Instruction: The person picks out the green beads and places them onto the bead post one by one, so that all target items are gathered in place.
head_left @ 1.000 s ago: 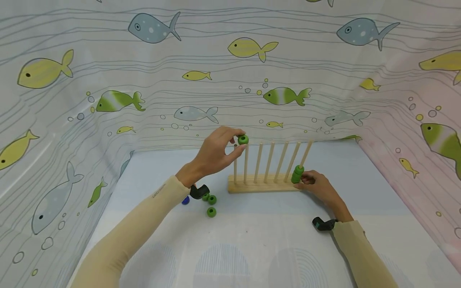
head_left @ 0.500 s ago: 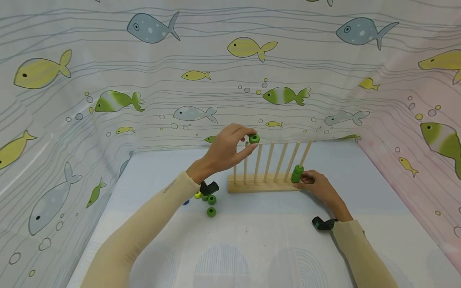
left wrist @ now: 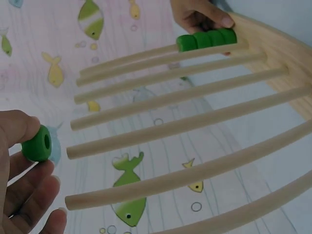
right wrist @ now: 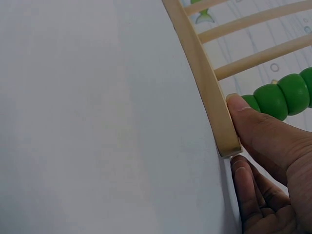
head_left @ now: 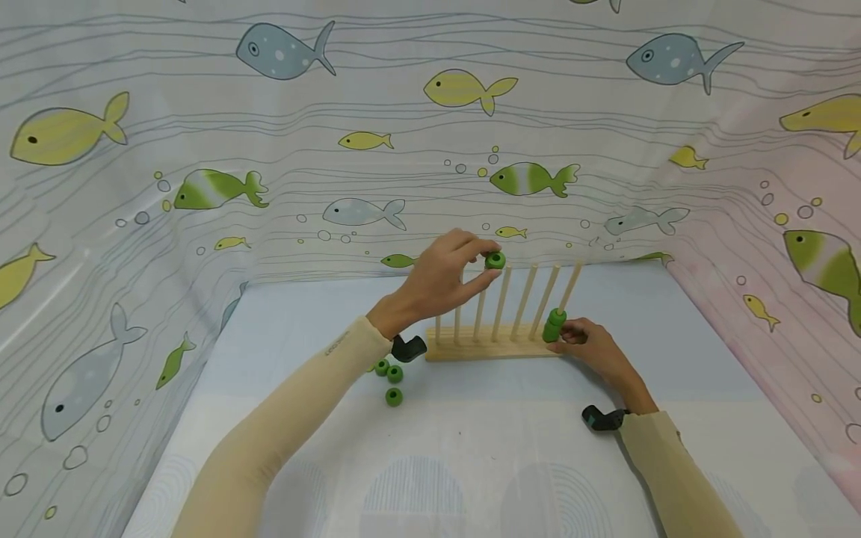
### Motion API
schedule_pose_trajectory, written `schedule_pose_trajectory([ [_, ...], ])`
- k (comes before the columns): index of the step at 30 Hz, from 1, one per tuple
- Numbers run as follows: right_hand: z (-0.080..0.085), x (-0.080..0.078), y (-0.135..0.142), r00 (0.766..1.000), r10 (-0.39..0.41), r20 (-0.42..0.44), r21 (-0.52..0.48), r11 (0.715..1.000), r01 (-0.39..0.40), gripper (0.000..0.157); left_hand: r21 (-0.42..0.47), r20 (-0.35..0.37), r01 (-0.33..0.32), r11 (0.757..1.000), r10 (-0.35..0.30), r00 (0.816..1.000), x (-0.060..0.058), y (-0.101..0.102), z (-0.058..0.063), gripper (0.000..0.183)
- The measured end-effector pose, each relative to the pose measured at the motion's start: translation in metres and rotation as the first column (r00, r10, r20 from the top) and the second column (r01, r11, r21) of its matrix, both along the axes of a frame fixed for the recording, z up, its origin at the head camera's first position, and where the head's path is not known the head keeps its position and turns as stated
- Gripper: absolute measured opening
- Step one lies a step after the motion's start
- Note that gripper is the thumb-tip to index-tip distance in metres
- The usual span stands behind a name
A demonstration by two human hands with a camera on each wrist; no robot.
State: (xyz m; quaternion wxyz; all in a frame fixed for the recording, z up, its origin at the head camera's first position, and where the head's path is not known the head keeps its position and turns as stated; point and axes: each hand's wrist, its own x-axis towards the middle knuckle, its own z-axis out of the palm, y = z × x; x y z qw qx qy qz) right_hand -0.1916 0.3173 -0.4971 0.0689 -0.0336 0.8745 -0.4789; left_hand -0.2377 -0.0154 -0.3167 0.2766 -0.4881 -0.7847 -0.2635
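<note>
My left hand (head_left: 444,278) pinches a green bead (head_left: 495,260) between thumb and fingers, up at the height of the peg tops. In the left wrist view the bead's hole (left wrist: 47,142) faces the peg ends, and a gap separates it from them. The wooden peg rack (head_left: 484,350) has a row of upright pegs on a flat base. Several green beads (head_left: 554,326) are stacked on its rightmost peg. My right hand (head_left: 592,345) grips the base's right end; in the right wrist view the thumb (right wrist: 243,108) lies on the base beside the stack, with curled fingers at its end.
Loose green beads (head_left: 394,397) lie on the white table (head_left: 464,448) left of the rack, partly behind the left wrist; a sliver of yellow shows beside them. A small black camera (head_left: 409,348) sits on each wrist. A fish-patterned curtain (head_left: 403,164) surrounds the table's back and sides.
My left hand has moved rightward along the peg tops with the green bead, from the left pegs toward the middle ones. The right hand and rack have stayed in place.
</note>
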Motion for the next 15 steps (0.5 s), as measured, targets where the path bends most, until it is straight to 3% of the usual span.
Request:
schedule_pose_trajectory([
  [5, -0.003, -0.002, -0.001, 1.0, -0.006, 0.002, -0.002, 1.0, 0.006, 0.066, 0.019, 0.0, 0.014, 1.0, -0.014, 1.0, 0.0, 0.009, 0.005, 0.032],
  [15, -0.004, -0.002, 0.001, 1.0, -0.009, -0.001, 0.003, 1.0, 0.009, 0.068, -0.033, 0.005, 0.011, 0.999, -0.011, 1.0, 0.0, 0.028, 0.005, 0.03],
])
